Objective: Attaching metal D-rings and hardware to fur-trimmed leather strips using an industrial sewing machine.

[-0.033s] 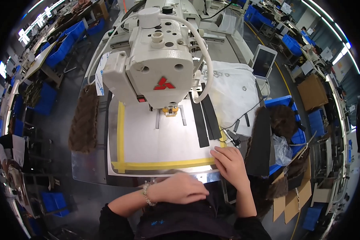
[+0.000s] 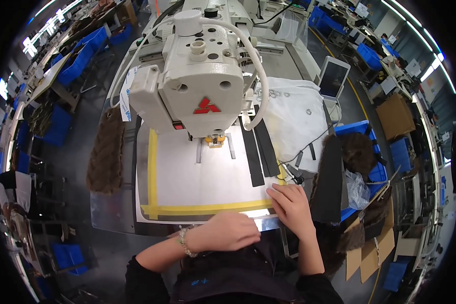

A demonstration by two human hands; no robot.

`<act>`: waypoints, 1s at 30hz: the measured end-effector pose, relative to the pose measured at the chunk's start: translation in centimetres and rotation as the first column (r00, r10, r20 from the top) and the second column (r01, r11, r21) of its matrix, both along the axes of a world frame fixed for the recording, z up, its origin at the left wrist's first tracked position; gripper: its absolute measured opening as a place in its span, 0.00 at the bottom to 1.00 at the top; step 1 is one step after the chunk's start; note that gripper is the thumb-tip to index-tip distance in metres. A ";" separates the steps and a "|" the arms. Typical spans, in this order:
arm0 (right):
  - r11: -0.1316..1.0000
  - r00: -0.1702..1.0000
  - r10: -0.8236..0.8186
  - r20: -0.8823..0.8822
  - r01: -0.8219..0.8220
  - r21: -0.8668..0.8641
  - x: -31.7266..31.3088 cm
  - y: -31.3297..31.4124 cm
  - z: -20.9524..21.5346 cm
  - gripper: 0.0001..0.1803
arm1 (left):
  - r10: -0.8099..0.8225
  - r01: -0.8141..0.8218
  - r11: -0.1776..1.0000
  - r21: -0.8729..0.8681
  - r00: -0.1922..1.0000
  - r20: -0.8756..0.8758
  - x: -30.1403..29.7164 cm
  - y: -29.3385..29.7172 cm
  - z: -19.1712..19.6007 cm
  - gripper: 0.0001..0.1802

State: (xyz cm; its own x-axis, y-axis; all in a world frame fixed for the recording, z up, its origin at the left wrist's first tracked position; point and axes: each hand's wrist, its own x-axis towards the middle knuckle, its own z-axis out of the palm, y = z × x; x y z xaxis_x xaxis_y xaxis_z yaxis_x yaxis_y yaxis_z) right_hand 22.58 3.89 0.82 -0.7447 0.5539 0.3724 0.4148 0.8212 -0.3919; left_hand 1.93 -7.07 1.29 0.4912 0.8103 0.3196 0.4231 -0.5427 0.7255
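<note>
White sheet: ctr, yellow tape prob. to secure it
L hand: low ctr, curled, can't tell if gripping
Black strips: R of ctr, prob. for easy reach
R hand: low R, loose, at sheet corner, prob. steadying

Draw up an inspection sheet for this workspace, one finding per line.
Surface: white sheet with yellow tape along its left, front and right edges.
Work items: sewing machine head above the sheet; two black strips right of its needle area.
Clutter: brown fur piece at left; white cloth at right.
Hands: left hand curled at the near edge; right hand at the sheet's near right corner; cannot tell whether either grips anything.
Cables: dark cable over the cloth; pale hose on the machine.
Surroundings: blue bin, cardboard box, small screen.
</note>
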 end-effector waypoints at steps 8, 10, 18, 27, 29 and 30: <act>0.991 0.998 -0.067 0.015 0.065 0.119 -0.9 1.1 -2.1 0.16 | 0.300 -0.266 0.939 0.220 0.944 -0.137 -2.2 8.9 -2.7 0.12; 0.989 0.996 -0.083 0.011 0.081 0.126 -1.0 1.0 -2.4 0.16 | 0.306 -0.263 0.932 0.251 0.940 -0.150 -1.9 9.5 -2.9 0.13; 0.986 0.992 -0.128 0.014 0.126 0.107 -1.2 0.9 -2.7 0.19 | 0.266 -0.224 0.950 0.216 0.946 -0.187 -2.2 10.0 -3.2 0.11; 0.983 0.986 -0.163 0.017 0.161 0.093 -1.5 1.1 -2.8 0.20 | 0.203 -0.202 0.979 0.019 0.978 -0.054 -3.6 10.7 -3.7 0.12; 0.985 0.988 -0.152 0.019 0.150 0.086 -1.3 1.1 -2.8 0.19 | 0.195 -0.195 0.981 0.011 0.980 -0.040 -3.7 10.8 -3.7 0.12; 0.985 0.988 -0.151 0.019 0.149 0.085 -1.3 1.1 -2.8 0.19 | 0.188 -0.188 0.982 0.003 0.982 -0.027 -3.7 10.8 -3.7 0.12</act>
State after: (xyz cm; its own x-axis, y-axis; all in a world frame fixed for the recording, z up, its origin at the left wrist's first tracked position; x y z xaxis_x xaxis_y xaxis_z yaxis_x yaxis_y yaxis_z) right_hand 21.31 4.96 -2.02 -0.6652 0.6279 0.4040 0.5445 0.7782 -0.3129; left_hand -1.82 3.74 -2.45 0.3384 0.8889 0.3090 0.5374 -0.4520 0.7119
